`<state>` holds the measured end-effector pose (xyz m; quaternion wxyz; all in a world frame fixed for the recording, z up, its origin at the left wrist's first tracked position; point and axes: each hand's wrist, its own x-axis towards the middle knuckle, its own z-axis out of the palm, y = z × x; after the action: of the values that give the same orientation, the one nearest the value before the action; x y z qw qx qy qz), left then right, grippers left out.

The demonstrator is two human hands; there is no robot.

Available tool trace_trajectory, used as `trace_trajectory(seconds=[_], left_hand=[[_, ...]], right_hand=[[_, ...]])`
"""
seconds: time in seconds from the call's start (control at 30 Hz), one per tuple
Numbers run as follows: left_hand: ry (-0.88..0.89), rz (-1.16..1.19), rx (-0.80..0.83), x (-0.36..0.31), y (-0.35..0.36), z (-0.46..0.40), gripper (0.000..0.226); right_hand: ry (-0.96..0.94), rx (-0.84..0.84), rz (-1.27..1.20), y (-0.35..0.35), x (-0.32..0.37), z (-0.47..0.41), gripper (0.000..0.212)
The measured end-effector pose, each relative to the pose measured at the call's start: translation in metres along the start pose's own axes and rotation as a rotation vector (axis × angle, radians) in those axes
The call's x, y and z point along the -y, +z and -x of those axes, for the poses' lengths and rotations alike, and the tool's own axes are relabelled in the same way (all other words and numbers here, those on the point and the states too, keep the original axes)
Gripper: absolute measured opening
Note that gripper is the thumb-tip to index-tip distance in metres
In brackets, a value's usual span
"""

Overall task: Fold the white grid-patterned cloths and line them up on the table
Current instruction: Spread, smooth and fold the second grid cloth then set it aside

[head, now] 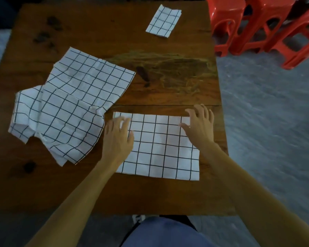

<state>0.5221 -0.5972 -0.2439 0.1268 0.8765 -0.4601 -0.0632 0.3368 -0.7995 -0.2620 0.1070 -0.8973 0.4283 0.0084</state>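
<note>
Three white grid-patterned cloths are laid out on the wooden desk point(168, 90), and no brand, label or writing can be made out on any of them. The half-folded cloth point(159, 148) is spread flat near the front edge, right of centre, as a wide rectangle with its long axis running left to right.

Both hands are placed on its far edge. The left hand point(117, 138) is laid flat on the cloth's far left corner, fingers mostly straight and pointed away, nothing gripped. The right hand point(200, 125) is set over the far right corner with fingers spread and slightly bent; whether the edge is pinched can't be told, since it's a bit blurred.

To the left, a rumpled pile of cloths point(66, 107) is heaped, unfolded and overlapping, angled diagonally from near left to far right. At the far side, a small folded cloth point(163, 21) is set down, well apart, with its long axis running near-to-far and slightly tilted.

Red plastic stools point(257, 27) are stacked on the grey floor to the far right.
</note>
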Motion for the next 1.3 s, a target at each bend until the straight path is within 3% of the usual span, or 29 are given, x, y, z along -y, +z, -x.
trace_trajectory(seconds=[0.13, 0.3, 0.47, 1.3], left_hand=[[0.044, -0.036, 0.176, 0.006, 0.036, 0.029, 0.053], [-0.032, -0.094, 0.312, 0.020, 0.070, 0.054, 0.062], [-0.037, -0.120, 0.254, 0.028, 0.077, 0.065, 0.065], [-0.112, -0.120, 0.226, 0.028, 0.083, 0.076, 0.069]], right_hand=[[-0.047, -0.115, -0.174, 0.021, 0.023, 0.031, 0.045], [-0.112, 0.156, -0.172, 0.064, 0.049, 0.101, 0.056], [-0.083, 0.234, -0.083, 0.086, 0.047, 0.113, 0.068], [-0.038, 0.251, -0.015, 0.090, 0.041, 0.127, 0.071]])
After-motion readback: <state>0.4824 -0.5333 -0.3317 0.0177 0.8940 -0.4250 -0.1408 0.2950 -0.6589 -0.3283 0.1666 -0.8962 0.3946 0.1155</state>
